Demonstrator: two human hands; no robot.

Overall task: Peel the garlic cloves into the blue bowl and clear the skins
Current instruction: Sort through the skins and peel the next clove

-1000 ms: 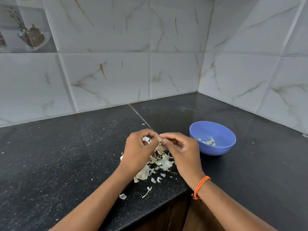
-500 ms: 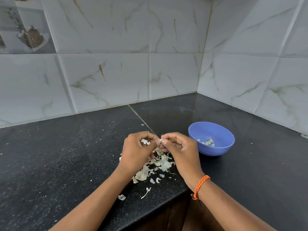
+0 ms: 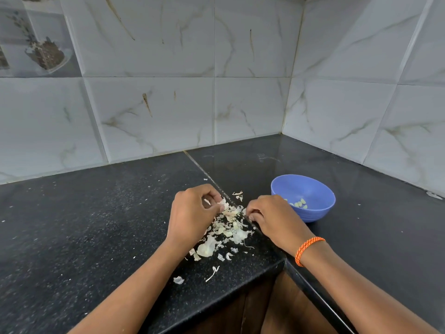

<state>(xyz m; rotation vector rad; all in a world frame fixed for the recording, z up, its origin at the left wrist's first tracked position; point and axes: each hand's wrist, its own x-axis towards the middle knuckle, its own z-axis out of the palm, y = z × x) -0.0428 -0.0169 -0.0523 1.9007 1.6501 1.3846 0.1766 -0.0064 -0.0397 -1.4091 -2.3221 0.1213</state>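
A blue bowl (image 3: 315, 214) stands on the black counter at the right, with several peeled garlic cloves (image 3: 299, 203) inside. Between my hands lies a pile of garlic skins (image 3: 230, 229). My left hand (image 3: 192, 213) hovers at the pile's left edge and pinches a pale piece of garlic skin (image 3: 222, 202) at its fingertips. My right hand (image 3: 274, 219), with an orange wrist band, sits just left of the bowl. Its fingers are curled low over the counter around a small garlic clove, which is mostly hidden.
The black stone counter (image 3: 96, 225) runs into a tiled corner; its front edge (image 3: 216, 302) is close below the skins. Loose skin scraps (image 3: 212, 273) lie near that edge, and a few more scraps (image 3: 238, 194) lie behind the pile.
My hands, joined at the fingertips on one clove before, have pulled apart. The left went left with a piece of skin, the right moved right and down beside the bowl.
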